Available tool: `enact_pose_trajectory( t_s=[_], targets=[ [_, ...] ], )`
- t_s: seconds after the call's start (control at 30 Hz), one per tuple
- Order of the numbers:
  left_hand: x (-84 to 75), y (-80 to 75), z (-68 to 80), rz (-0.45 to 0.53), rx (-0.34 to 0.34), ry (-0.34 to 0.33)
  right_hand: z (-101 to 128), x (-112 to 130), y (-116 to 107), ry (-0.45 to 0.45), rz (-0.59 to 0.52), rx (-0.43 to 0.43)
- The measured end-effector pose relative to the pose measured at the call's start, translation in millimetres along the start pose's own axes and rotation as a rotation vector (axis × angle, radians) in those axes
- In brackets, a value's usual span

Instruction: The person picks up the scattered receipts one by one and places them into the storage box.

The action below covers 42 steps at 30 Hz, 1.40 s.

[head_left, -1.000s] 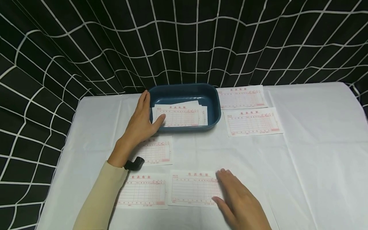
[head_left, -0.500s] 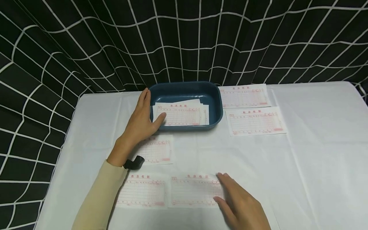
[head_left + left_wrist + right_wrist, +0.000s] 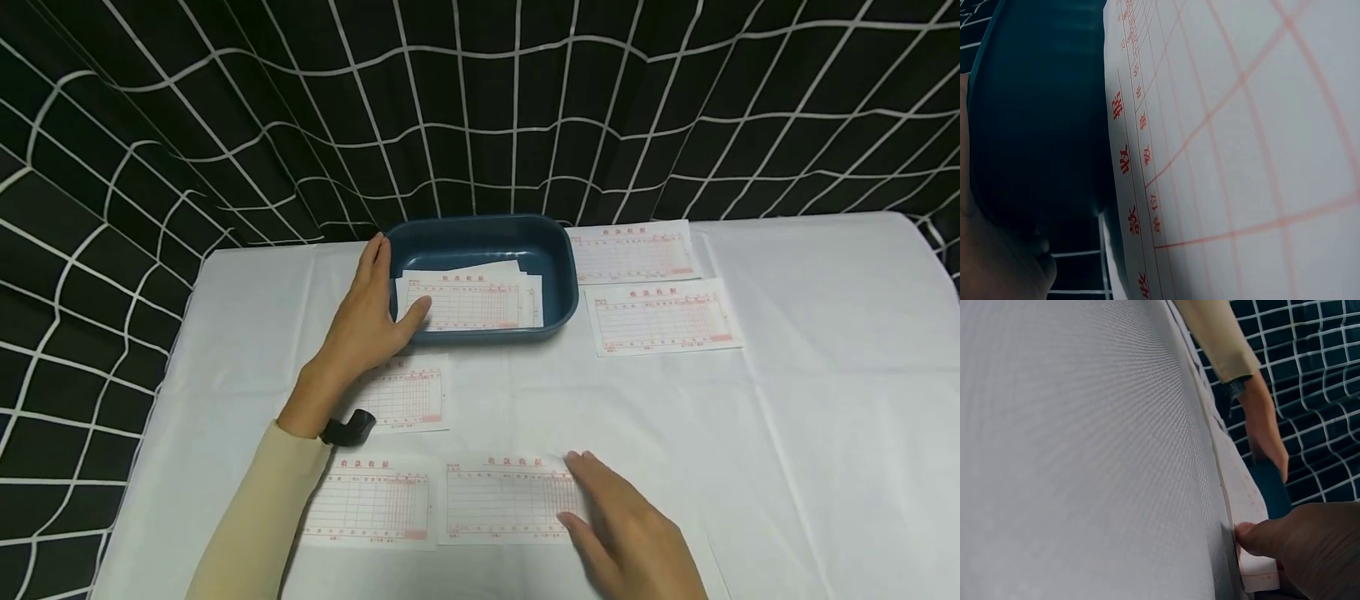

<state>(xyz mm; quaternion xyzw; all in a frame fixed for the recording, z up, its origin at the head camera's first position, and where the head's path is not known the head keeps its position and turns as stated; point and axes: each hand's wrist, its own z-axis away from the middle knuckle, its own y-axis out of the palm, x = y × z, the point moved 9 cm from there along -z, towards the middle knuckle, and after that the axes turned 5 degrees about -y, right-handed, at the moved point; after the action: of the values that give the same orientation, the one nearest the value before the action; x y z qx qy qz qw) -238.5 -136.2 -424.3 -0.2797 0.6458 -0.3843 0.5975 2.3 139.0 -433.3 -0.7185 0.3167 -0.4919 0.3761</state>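
My left hand (image 3: pixel 358 325) rests on the left end of a dark blue plastic basin (image 3: pixel 525 242), its fingers straight along the side and thumb over the front rim. Inside the basin lies a stack of receipt slips (image 3: pixel 465 300), white with red print. Low in the head view, my right hand (image 3: pixel 633 533) holds the right end of a receipt slip (image 3: pixel 502 500). Its thumb (image 3: pixel 1260 537) lies against that slip's edge in the right wrist view. A second receipt slip (image 3: pixel 371 504) lies just left of it, partly behind my left sleeve.
One receipt slip (image 3: pixel 408 392) lies under my left wrist. Right of the basin are two more, an upper slip (image 3: pixel 633 250) and a lower slip (image 3: pixel 663 317). A white cloth (image 3: pixel 825 400) covers the table. A black curtain with a white grid (image 3: pixel 517 108) hangs behind.
My right hand and the receipt slip at its fingers have shifted slightly toward me, and the slip's top edge now lines up more closely with its left neighbour's. My left hand stays on the basin.
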Motion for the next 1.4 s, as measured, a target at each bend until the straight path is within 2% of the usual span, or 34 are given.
enact_pose_trajectory(
  t_s=[0.27,0.5,0.67,0.97,1.17,1.4],
  targets=[
    [0.6,-2.1,-0.8,-0.013,0.001,-0.007,-1.0,-1.5,-0.8,0.012,0.007,-0.008],
    [0.2,1.7,-2.1,-0.014,-0.003,0.004,0.3,-1.9,-3.3,-0.004,0.007,-0.022],
    [2.2,4.9,0.3,-0.009,0.006,0.005,2.6,-4.1,-1.2,0.025,-0.013,-0.009],
    [1.0,-0.2,0.0,-0.010,-0.006,0.009,-0.3,-3.5,-2.2,-0.003,-0.016,-0.029],
    [3.9,0.2,3.3,0.002,-0.016,-0.005,-0.7,-5.3,-4.6,0.019,-0.021,-0.008],
    [-3.5,-0.6,-0.5,0.003,-0.015,0.016,1.5,-7.5,-8.1,0.024,0.000,-0.051]
  ],
)
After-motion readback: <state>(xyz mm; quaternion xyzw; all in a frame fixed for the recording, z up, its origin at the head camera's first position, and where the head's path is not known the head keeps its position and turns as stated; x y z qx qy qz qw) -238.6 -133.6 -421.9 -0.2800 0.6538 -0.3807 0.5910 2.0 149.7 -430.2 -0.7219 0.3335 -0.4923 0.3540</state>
